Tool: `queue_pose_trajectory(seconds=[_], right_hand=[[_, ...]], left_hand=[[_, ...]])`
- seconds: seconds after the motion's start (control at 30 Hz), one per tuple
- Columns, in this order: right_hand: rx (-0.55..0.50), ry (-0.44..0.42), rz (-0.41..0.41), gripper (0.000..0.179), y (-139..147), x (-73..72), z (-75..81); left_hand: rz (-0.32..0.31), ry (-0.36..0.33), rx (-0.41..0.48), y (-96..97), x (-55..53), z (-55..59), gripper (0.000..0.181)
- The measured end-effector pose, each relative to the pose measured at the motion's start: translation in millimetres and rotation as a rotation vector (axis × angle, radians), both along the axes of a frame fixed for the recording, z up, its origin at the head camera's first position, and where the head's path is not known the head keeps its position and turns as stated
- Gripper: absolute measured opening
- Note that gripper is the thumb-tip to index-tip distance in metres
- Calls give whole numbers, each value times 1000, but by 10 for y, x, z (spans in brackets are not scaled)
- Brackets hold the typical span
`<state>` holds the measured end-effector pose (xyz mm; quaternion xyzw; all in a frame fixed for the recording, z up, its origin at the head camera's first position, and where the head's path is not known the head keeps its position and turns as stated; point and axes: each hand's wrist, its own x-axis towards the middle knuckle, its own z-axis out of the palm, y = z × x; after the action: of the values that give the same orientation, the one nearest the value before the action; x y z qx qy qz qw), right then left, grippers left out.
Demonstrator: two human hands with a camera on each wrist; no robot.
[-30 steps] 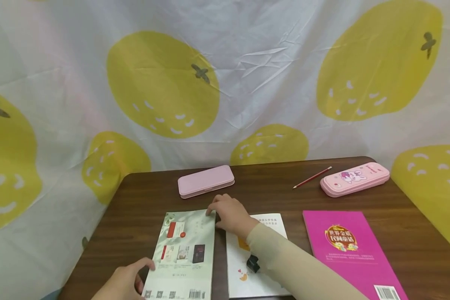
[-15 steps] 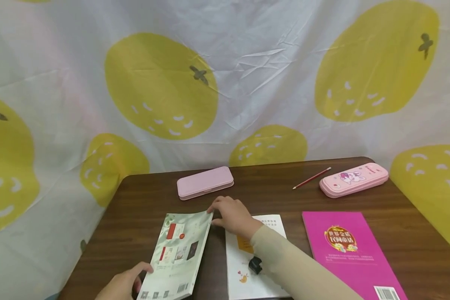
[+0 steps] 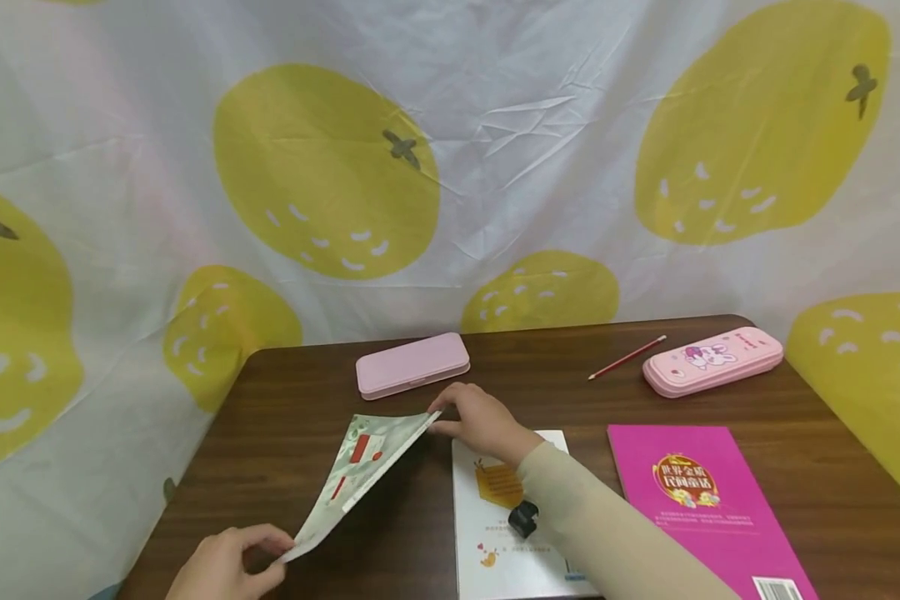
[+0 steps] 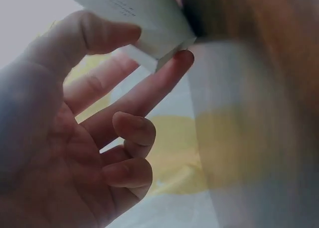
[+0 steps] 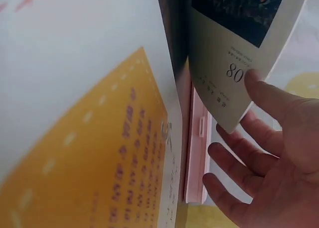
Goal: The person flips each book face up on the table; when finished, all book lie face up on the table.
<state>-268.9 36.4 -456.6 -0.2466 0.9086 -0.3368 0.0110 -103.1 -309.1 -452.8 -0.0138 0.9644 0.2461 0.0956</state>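
A thin pale-green magazine (image 3: 367,467) is tilted up at the left front of the table, its right edge raised and its cover bowed. My left hand (image 3: 225,560) pinches its near corner between thumb and fingers; the left wrist view shows the magazine's corner (image 4: 149,34) there. At the far right corner my right hand (image 3: 483,427) grips the edge, thumb on one face and fingers behind. From the right wrist, its underside (image 5: 224,71) shows a dark picture and the number 08. Under my right forearm lies a white book (image 3: 480,508) with an orange patch.
A magenta book (image 3: 701,508) lies on the dark wooden table (image 3: 285,408) at the right. Further back are a plain pink case (image 3: 412,365), a red pencil (image 3: 627,358) and a pink rabbit case (image 3: 712,360). Behind hangs a lemon-print curtain (image 3: 495,167).
The magazine has gone from lying flat to tilted, its right side lifted by my right hand. My left hand has shifted slightly down and left to its near corner.
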Motion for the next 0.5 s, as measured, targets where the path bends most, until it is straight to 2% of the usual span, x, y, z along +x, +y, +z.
queue_pose_trajectory(seconds=[0.1, 0.27, 0.33, 0.5], right_hand=[[-93, -30, 8, 18, 4, -13, -6], [-259, 2, 13, 12, 12, -25, 4], [-312, 16, 3, 12, 17, -27, 14], [-417, -12, -11, 14, 13, -38, 62]], left_hand=[[37, 79, -11, -48, 15, 74, 22], [59, 328, -53, -93, 41, 158, 20], [117, 398, -42, -77, 40, 178, 18], [334, 482, 75, 26, 31, 232, 16]])
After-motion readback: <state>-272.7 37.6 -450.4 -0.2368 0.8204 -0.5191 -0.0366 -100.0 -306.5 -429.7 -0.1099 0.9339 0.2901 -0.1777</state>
